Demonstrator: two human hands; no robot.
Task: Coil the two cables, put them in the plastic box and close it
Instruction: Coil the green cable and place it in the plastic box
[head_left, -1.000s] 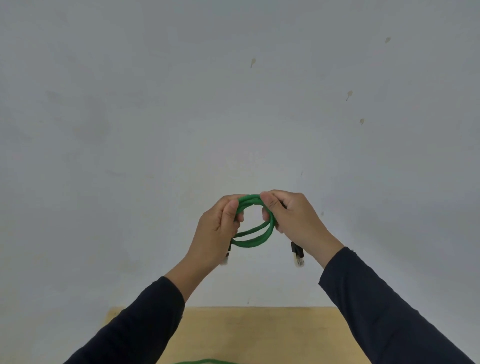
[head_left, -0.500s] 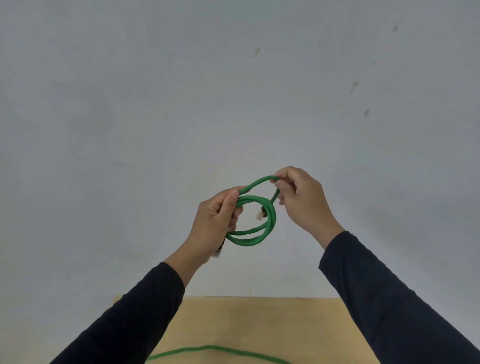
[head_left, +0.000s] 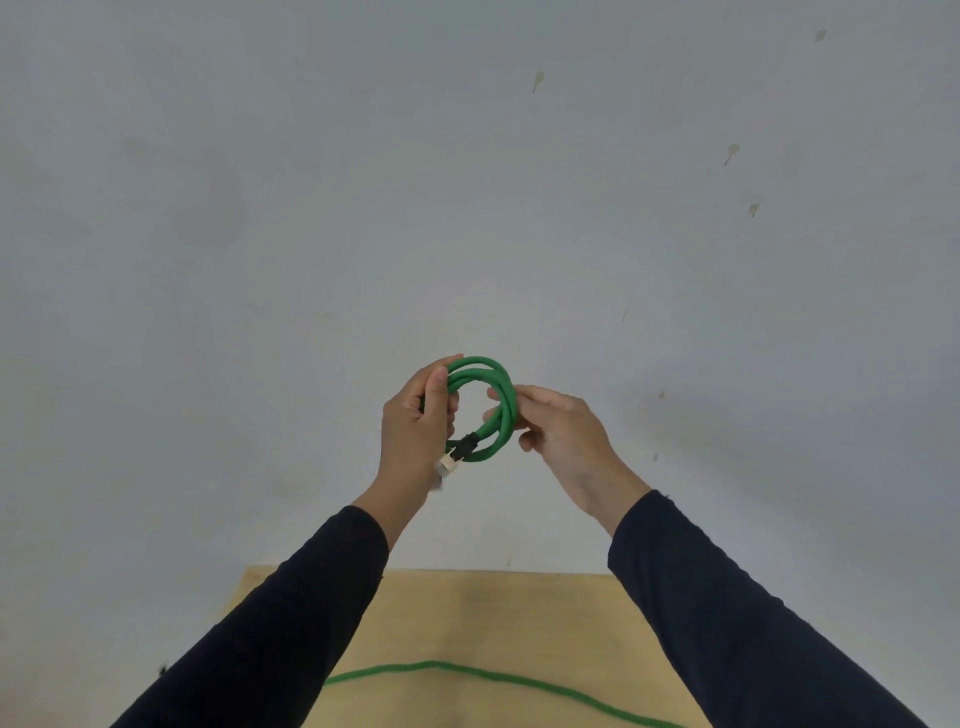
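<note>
A green cable (head_left: 500, 395) is wound into a small coil and held up in front of the grey wall. My left hand (head_left: 415, 431) grips the coil's left side, and a black-and-white plug (head_left: 451, 461) hangs below its fingers. My right hand (head_left: 558, 431) pinches the coil's right side with fingertips. A second green cable (head_left: 467, 673) lies uncoiled across the wooden table (head_left: 493, 613) at the bottom. The plastic box is out of view.
A plain grey wall (head_left: 467, 208) with a few small marks fills most of the view. The table's far edge meets the wall. Both dark sleeves cover the table's left and right sides.
My right hand has tucked the loose end through, and the coil is now tighter. The view has tilted down, showing more of the table and the second cable.
</note>
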